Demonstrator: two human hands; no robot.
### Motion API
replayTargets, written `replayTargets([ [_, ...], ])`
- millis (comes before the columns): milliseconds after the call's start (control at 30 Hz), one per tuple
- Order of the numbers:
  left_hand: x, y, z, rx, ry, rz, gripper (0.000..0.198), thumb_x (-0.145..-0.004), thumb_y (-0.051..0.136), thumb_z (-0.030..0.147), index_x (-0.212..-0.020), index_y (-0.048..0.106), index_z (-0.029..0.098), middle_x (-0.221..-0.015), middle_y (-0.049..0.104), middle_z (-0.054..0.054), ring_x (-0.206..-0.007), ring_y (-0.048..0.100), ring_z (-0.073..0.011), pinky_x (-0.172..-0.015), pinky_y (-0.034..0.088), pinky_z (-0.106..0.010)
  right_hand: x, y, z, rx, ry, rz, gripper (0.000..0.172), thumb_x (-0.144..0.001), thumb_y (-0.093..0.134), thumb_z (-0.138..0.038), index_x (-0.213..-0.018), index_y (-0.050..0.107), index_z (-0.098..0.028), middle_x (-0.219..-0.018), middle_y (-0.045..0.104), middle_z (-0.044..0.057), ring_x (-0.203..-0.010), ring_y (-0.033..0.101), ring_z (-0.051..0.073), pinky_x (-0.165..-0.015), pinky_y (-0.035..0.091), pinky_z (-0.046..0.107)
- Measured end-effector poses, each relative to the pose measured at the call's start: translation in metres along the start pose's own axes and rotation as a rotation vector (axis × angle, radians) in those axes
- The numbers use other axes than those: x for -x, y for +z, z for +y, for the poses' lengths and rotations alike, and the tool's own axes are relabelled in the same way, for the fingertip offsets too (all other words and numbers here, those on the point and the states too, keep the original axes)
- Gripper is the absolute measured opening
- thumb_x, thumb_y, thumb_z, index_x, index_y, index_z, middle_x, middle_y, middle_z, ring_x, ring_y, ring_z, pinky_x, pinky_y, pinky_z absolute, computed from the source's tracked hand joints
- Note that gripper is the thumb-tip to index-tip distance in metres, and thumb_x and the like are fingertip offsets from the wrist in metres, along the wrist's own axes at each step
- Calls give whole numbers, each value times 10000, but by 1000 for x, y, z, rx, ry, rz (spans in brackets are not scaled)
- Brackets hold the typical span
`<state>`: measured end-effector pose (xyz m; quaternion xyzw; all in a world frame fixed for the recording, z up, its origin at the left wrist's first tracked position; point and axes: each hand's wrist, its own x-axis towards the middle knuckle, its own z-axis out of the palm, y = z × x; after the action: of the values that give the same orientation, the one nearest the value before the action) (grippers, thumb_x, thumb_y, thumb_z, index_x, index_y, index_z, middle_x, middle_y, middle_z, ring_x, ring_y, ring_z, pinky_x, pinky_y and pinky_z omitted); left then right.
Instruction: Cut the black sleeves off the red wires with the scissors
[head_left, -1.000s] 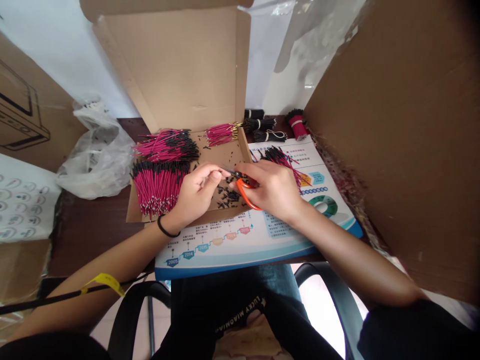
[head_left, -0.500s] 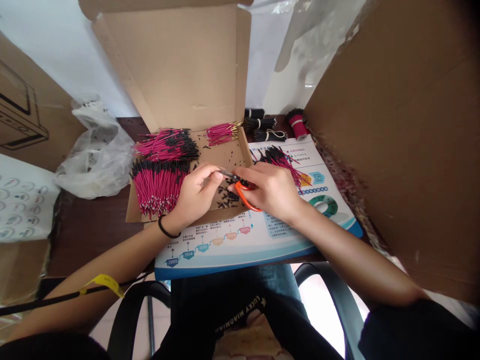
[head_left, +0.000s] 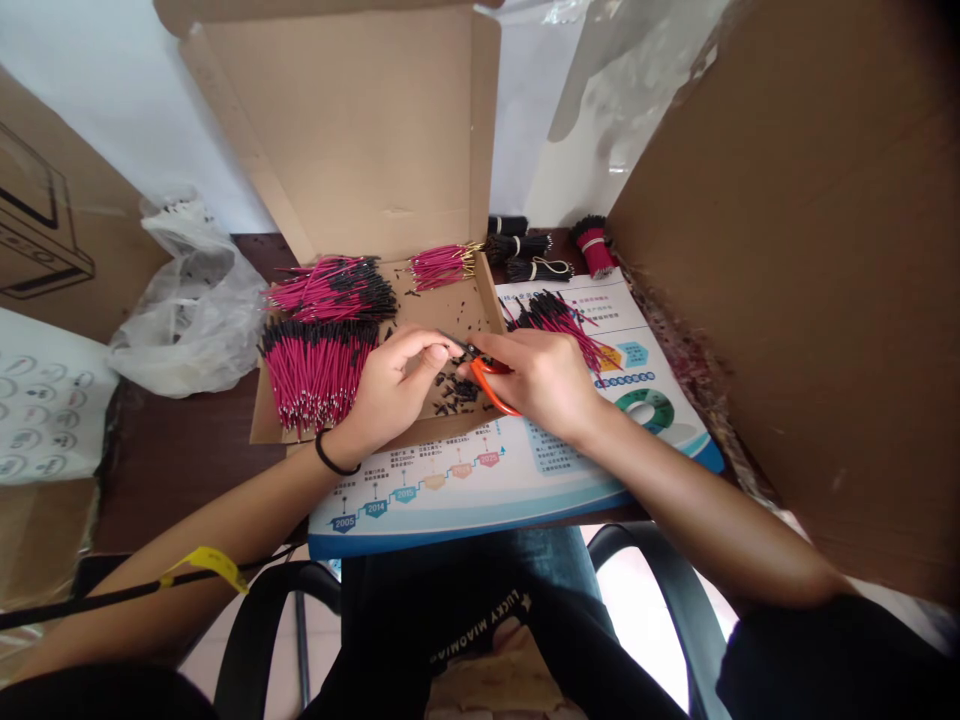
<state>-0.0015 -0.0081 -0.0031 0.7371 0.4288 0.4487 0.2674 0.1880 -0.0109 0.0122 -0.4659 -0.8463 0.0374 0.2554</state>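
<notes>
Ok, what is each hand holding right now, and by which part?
The right hand grips the orange scissors by their handles. The left hand pinches something thin at the blades between thumb and fingertips; too small to identify.

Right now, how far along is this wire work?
Done, it seems: banded wire bundles sit behind the cardboard box. In hand: the left hand pinches a wire while the right hand works orange scissors. Left: many loose pink wires with black ends lie in the box, among black bits.
</notes>
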Motion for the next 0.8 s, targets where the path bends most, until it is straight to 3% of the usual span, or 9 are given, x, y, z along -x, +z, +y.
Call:
replayTargets([
  [167, -1, -2, 0, 50, -8, 66, 201, -901, 548, 338, -874, 702, 212, -836, 661, -27, -741, 598, -118, -651, 472, -250, 0, 0, -3, -139, 43, 57, 352, -880, 544, -414, -1023, 717, -143, -725, 682, 59, -619, 569, 127, -585, 413, 261],
  [367, -1, 1, -7, 382, -137, 65, 180, -865, 605, 361, -909, 639, 191, -700, 646, 0, -503, 564, -68, -484, 473, -202, -1, -4, -12, -486, 99, 117, 221, -800, 649, -296, -968, 725, -174, -793, 696, 26, -691, 589, 110, -668, 464, 237],
  [633, 0, 4, -5, 510, -208, 23, 151, -813, 667, 318, -845, 618, 179, -737, 697, -30, -556, 634, -97, -532, 549, -228, -2, 12, -13, -957, 255, 28, 230, -722, 707, -324, -910, 692, -191, -748, 650, -9, -645, 550, 96, -634, 472, 249],
  [800, -4, -3, -4, 549, -269, 38, 110, -799, 667, 282, -799, 661, 173, -703, 683, -22, -573, 622, -94, -565, 532, -230, -6, 4, -9, -987, 307, 19, 295, -667, 735, -325, -909, 674, -168, -682, 621, -20, -597, 519, 95, -575, 443, 245],
])
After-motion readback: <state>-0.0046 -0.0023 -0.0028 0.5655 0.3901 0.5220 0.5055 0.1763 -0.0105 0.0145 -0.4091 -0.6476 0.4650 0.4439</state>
